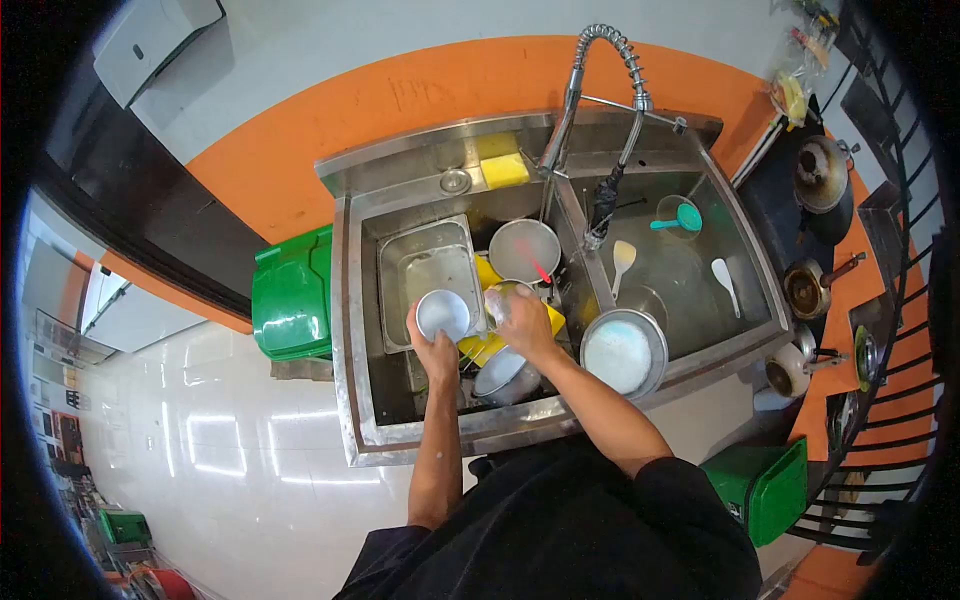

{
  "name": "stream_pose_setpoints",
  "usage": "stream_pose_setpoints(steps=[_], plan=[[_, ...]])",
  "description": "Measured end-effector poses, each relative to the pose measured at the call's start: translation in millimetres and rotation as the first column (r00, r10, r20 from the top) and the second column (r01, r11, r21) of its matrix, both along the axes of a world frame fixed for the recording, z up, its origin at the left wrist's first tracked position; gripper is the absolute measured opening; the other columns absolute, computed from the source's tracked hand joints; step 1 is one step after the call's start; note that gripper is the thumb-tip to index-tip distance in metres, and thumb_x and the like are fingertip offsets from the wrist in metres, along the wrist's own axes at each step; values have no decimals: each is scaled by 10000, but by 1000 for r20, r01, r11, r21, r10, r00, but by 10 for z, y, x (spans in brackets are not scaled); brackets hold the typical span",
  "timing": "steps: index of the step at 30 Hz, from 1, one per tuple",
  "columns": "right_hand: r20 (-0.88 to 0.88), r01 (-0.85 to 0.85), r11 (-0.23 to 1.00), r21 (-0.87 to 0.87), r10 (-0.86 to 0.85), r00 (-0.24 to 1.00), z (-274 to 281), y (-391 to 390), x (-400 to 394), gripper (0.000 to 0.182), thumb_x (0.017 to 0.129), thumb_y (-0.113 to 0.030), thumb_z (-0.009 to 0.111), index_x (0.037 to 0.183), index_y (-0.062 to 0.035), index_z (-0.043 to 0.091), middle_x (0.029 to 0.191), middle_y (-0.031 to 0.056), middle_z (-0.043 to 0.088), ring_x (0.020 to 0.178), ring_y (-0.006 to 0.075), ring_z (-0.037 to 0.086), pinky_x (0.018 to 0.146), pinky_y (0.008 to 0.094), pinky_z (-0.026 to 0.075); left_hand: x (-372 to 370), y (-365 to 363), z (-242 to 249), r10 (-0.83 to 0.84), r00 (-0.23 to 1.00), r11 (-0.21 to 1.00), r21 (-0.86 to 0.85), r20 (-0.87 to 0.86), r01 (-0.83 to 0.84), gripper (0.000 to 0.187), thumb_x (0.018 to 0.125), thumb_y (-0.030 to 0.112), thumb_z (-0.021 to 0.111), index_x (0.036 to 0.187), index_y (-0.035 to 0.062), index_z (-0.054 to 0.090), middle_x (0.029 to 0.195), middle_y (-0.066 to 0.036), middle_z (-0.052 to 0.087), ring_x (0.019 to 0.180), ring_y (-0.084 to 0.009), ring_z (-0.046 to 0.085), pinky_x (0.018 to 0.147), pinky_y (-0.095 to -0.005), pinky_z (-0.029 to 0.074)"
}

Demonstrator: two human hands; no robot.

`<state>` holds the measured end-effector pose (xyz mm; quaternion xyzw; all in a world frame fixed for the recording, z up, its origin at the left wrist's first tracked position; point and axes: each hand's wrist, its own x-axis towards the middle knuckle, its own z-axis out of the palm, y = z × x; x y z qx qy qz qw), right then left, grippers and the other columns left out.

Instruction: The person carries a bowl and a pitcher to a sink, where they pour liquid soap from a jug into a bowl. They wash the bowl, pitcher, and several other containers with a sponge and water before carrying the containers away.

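My left hand (436,352) grips a small white bowl (443,314) over the left basin of the steel sink (352,395). Just to its right, my right hand (524,322) is closed, with something pale and wet-looking showing at its fingers that I cannot make out. Below and around the hands lie a rectangular metal pan (425,262), a round metal pot (508,250) with a red-handled utensil (540,270), yellow pieces (480,348) and a tilted metal bowl (505,378). My forearms partly hide these.
A pot of foamy white liquid (617,356) stands by the divider. The right basin holds a teal ladle (688,218), a wooden-looking spatula (623,258) and a white rice paddle (725,285). A spring faucet (570,100) rises behind; a green bin (292,295) stands left.
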<state>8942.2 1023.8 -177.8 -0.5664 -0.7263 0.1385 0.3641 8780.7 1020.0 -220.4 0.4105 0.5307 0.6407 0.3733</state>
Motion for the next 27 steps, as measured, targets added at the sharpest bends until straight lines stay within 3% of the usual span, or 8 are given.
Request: stream_pose_setpoints(steps=[4, 7, 9, 10, 14, 21, 24, 27], plan=[[-271, 68, 894, -442, -205, 941, -281, -28, -154, 505, 841, -398, 719, 1087, 34, 625, 917, 258, 665, 874, 398, 649, 824, 463, 504, 87, -58, -178, -161, 933, 975, -94, 323, 201, 489, 860, -113, 384, 1327, 1, 474, 1248, -123, 569, 1158, -225, 541, 998, -342, 422], [-434, -5, 938, -346, -156, 888, -343, -8, -166, 465, 835, -223, 702, 1163, 76, 563, 954, 311, 641, 925, 451, 634, 831, 479, 507, 185, -83, -66, -216, 958, 949, -191, 188, 251, 336, 964, 88, 478, 1290, 19, 517, 1180, -100, 594, 1113, -216, 566, 941, -351, 465], [-186, 143, 984, -103, -160, 970, -347, -8, -142, 505, 794, -119, 665, 1223, 95, 506, 1020, 306, 628, 955, 467, 618, 842, 495, 508, 139, -101, 23, -214, 876, 853, -354, 432, 383, 336, 979, 223, 524, 1248, 25, 563, 1155, -94, 620, 1111, -232, 577, 944, -360, 467], [-185, 141, 985, -98, -158, 970, -345, 10, -106, 505, 794, -119, 665, 1223, 95, 506, 1020, 306, 628, 955, 467, 618, 842, 495, 508, 104, -201, 205, -123, 615, 851, -236, 779, 469, 424, 984, 344, 534, 1256, 19, 545, 1180, -103, 621, 1120, -257, 582, 985, -400, 465], [268, -59, 997, -40, 68, 961, -322, -118, 19, 341, 895, -46, 492, 1227, 30, 509, 1087, 287, 553, 890, 442, 633, 755, 519, 539, -50, -150, 186, -43, 266, 821, -117, 963, 559, 486, 1030, 381, 447, 1261, -43, 492, 1207, -146, 602, 1157, -273, 575, 1047, -429, 453], [289, -342, 887, -309, 430, 855, -101, -11, 187, 410, 846, -129, 655, 1210, 5, 520, 1114, 249, 574, 978, 426, 614, 835, 483, 521, -154, -276, -142, -45, 322, 878, -116, 946, 464, 366, 1034, 241, 453, 1284, -23, 492, 1277, -153, 579, 1172, -283, 570, 1054, -463, 446], [-163, -462, 842, -279, 432, 887, 120, -93, 206, 438, 816, -146, 672, 1189, 24, 517, 1105, 248, 583, 1043, 435, 585, 916, 461, 478, -283, -290, -26, -127, 488, 892, -116, 864, 437, 388, 1025, 286, 478, 1263, -20, 510, 1257, -142, 592, 1157, -271, 587, 1026, -469, 468], [190, -228, 973, 25, 219, 957, 92, -74, -22, 435, 859, -217, 626, 1202, 26, 515, 1095, 237, 603, 1096, 424, 563, 956, 481, 444, -178, -304, 183, -110, 610, 883, -205, 785, 422, 396, 1020, 321, 494, 1243, -4, 523, 1238, -125, 607, 1152, -248, 600, 995, -451, 499]])
